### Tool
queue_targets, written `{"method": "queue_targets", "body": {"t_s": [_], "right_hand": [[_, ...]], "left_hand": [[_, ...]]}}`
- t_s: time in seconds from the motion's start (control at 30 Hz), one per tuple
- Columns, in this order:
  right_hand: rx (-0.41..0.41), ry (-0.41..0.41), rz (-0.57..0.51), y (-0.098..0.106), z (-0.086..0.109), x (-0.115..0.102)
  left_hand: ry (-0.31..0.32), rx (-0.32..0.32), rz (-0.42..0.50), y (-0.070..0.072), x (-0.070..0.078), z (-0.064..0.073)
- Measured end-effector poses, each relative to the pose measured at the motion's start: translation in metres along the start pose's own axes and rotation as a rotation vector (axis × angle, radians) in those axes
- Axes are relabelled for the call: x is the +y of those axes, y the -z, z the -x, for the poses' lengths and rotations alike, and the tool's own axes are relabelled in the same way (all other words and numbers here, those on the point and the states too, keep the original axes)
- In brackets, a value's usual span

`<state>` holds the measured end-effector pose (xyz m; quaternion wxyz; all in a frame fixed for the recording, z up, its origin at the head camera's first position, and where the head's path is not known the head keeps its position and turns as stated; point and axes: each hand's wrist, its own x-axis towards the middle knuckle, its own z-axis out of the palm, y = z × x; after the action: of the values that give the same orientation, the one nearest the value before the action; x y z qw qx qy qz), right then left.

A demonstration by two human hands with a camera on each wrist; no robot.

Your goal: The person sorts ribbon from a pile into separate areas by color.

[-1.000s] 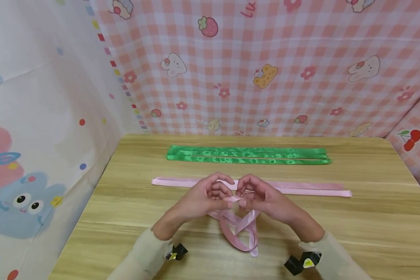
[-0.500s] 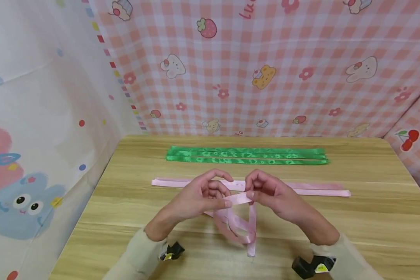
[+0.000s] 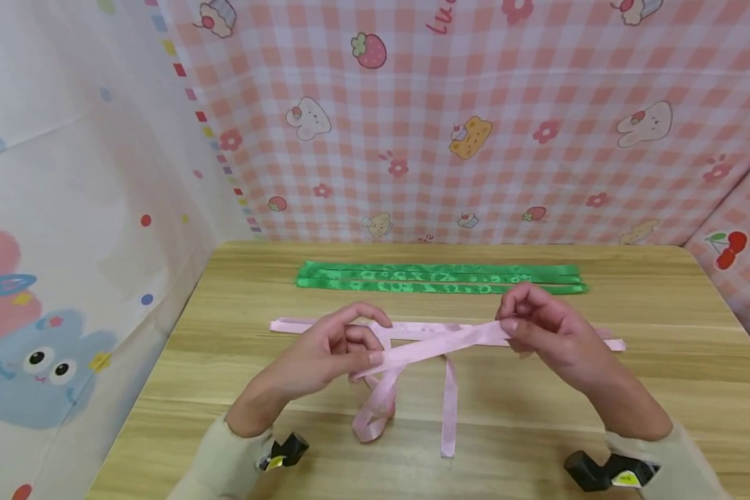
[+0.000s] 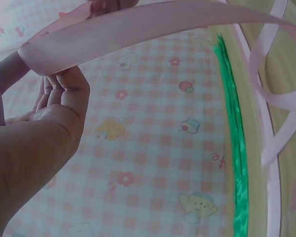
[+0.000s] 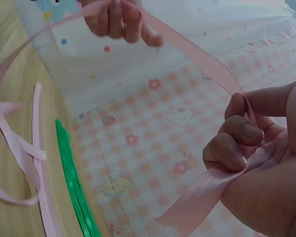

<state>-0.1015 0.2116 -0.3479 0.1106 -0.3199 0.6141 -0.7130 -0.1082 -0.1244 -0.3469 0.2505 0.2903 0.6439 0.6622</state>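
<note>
A length of pink satin ribbon (image 3: pixel 440 345) stretches slantwise between the two hands above the table. The left hand (image 3: pixel 328 361) pinches it near the thumb tip, with the forefinger raised and arched away. Higher and to the right, the right hand (image 3: pixel 556 340) grips the ribbon between thumb and curled fingers. In the right wrist view, the ribbon's frayed end (image 5: pixel 187 212) sticks out past the right hand (image 5: pixel 259 143). The rest of the ribbon falls in a loop (image 3: pixel 375 417) below the left hand, and a tail (image 3: pixel 448 410) lies toward the front.
Several green ribbons (image 3: pixel 437 276) lie side by side at the back of the wooden table (image 3: pixel 662 298). In front of them lie more pink ribbons (image 3: pixel 562 343), partly hidden by the hands. Patterned gingham cloth (image 3: pixel 425 104) hangs behind the table.
The hands have drawn apart, the right one up and to the right, the left one slightly left. The ribbon span between them has grown longer, and the loop below has shifted left.
</note>
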Motion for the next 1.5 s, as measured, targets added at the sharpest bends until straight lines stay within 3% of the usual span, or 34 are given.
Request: {"method": "queue_targets", "body": {"t_s": [0.37,0.8,0.97,1.13,1.27,1.5], "right_hand": [[0.046,0.114,-0.022,0.04,0.03,-0.011],[0.201,0.158,-0.036,0.078,0.064,-0.017],[0.221,0.183,-0.063,0.086,0.072,-0.014],[0.215,0.141,-0.01,0.096,0.082,-0.01],[0.223,0.068,0.079,0.103,0.09,-0.005],[0.33,-0.151,0.265,0.11,0.098,0.005]], "left_hand": [[-0.09,-0.045,0.035,0.021,0.02,0.031],[-0.159,-0.108,0.063,0.036,0.041,0.058],[-0.123,-0.036,-0.015,0.049,0.038,0.065],[-0.074,0.052,-0.107,0.062,0.028,0.071],[-0.017,0.12,-0.195,0.075,0.016,0.072],[0.144,0.25,-0.272,0.099,-0.009,0.073]]}}
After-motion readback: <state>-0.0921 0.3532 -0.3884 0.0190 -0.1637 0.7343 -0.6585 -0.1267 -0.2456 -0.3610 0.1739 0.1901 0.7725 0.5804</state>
